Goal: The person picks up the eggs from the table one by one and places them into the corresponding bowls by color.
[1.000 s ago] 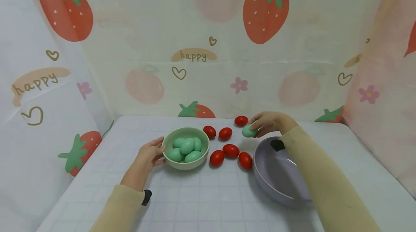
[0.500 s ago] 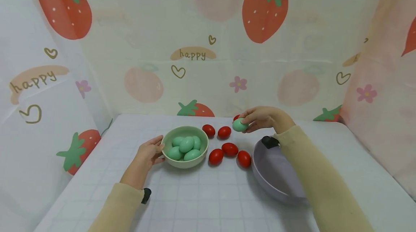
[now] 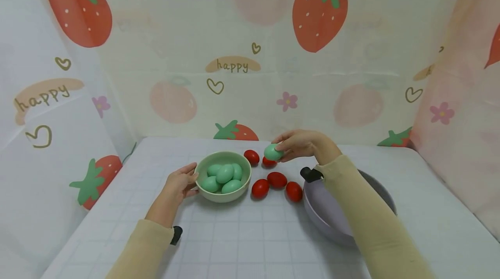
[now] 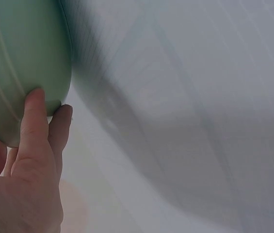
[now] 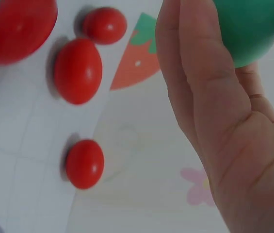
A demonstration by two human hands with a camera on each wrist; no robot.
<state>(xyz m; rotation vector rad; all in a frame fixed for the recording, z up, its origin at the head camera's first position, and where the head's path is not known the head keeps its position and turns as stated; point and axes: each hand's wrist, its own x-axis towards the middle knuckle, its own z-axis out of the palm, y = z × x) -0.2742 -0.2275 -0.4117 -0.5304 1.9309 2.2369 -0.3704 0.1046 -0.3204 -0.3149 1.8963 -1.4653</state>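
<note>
My left hand holds the side of a pale green bowl, fingertips at its rim and outer wall. In the left wrist view, fingers lie against the wall of the bowl. Several green eggs are piled inside. Above the table, my right hand pinches another green egg between thumb and fingers. That egg also shows at the top of the right wrist view. It overlaps a red egg in the head view, partly hiding it.
More red eggs lie right of the bowl, such as one near its rim and one beside a large grey-purple basin. The right sleeve covers part of the basin. A strawberry-print cloth hangs behind the table.
My right hand has moved left with the green egg, from near the far red egg towards the bowl. My left hand and the bowl have stayed in place.
</note>
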